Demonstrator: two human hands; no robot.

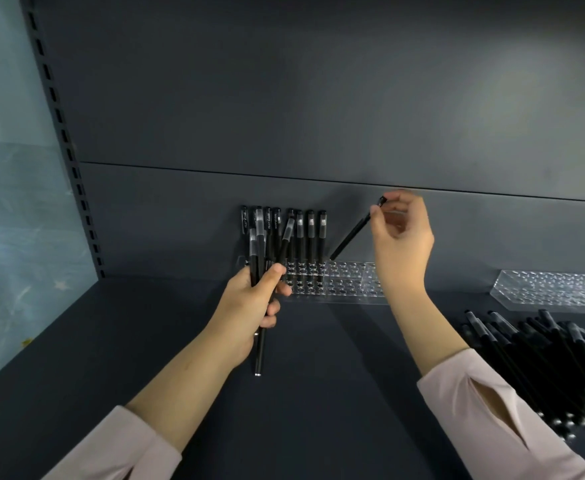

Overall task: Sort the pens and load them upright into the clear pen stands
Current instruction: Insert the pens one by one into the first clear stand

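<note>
Black pen point(354, 233) pinched in my right hand point(403, 244), tilted over clear stand point(348, 283); left hand point(251, 308), at stand's 8 o'clock, grips pen bundle point(255, 258).

Hands: two. One slim black capped pen point(351, 235) is pinched in the right hand point(401, 237). The left hand point(253, 299) grips a bundle of black pens point(254, 251), about four; overlap prevents an exact figure. Just behind the left grip, roughly eight upright black pens point(310, 237) stand in a clear perforated acrylic stand point(346, 282). Clear stands: two, the second clear stand point(554, 289) well right of the right grip. Loose heap of black pens point(543, 358) nearer than it: too many to count.
</note>
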